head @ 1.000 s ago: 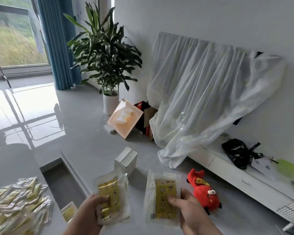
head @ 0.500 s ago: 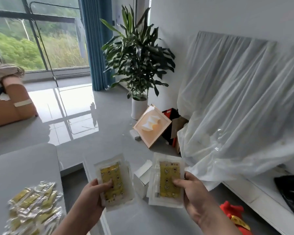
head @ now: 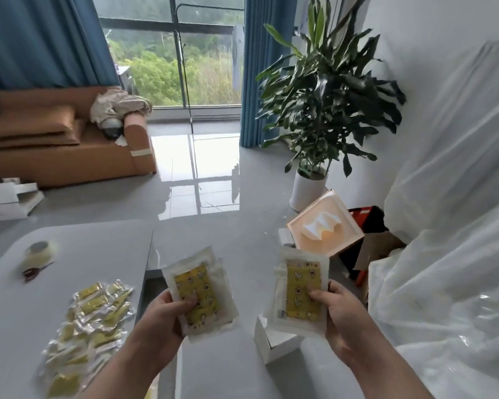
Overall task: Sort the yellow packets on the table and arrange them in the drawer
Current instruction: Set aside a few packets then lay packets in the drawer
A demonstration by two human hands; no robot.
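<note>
My left hand (head: 163, 315) grips a yellow packet (head: 198, 289) in a clear wrapper, thumb across its lower front. My right hand (head: 340, 318) holds a second yellow packet (head: 301, 289) upright, thumb on its face. Both packets hang in the air above the floor, to the right of the grey table (head: 78, 249). A pile of several more yellow packets (head: 90, 323) in shiny wrappers lies on the table's near part, left of my left arm. No drawer shows in this view.
A roll of tape (head: 39, 253) and red-handled scissors (head: 33, 272) lie on the table's far left. A small white box (head: 274, 341) stands on the floor under my right hand. A framed picture (head: 326, 226), potted plant (head: 323, 90), plastic-draped furniture (head: 450, 226) and orange sofa (head: 69, 139) surround the floor.
The view has swung left, bringing the sofa, window and more of the table into sight. Both hands keep hold of their packets, which have stayed side by side in front of me.
</note>
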